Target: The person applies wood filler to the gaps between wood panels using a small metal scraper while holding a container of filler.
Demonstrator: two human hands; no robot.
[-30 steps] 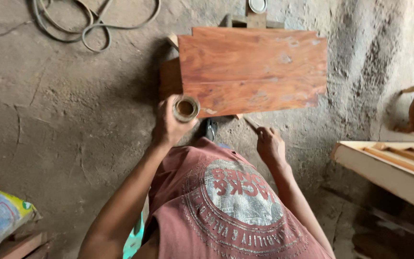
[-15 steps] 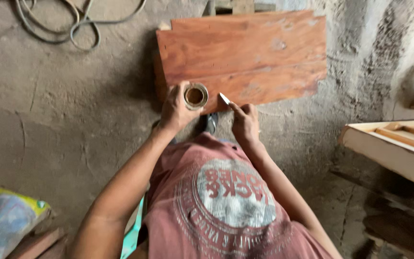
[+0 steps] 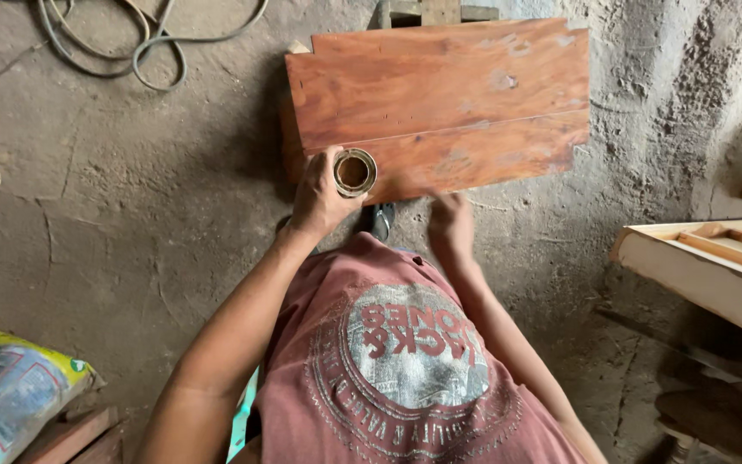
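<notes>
Looking down from the head camera, I am seeing my left hand (image 3: 318, 199) holding a small round tin (image 3: 355, 172) upright, its open top showing a brown inside. The fingers of that hand are wrapping around the tin's side and clamping on it. The tin is hovering just over the near edge of a reddish-brown wooden board (image 3: 440, 94) that is lying flat above the dusty floor (image 3: 130, 215).

My right hand (image 3: 451, 225) is reaching toward the same near edge of the board, to the right of the tin. It is blurred, so I cannot tell whether its fingers are apart or together, or whether they are holding anything.

A dark shoe (image 3: 380, 220) is peeking out between the two hands, below the board's edge. A round printed emblem in grey and dark red is sitting on the chest of the faded red shirt (image 3: 405, 361).

At the lower left, a plastic sack (image 3: 10, 391) in white, pale blue and yellow, with a small green mark, is lying on the floor beside some wooden pieces. A coiled hose (image 3: 143, 43) is resting at the upper left. A pale wooden frame (image 3: 706, 266) is jutting in from the right, well apart from both hands.
</notes>
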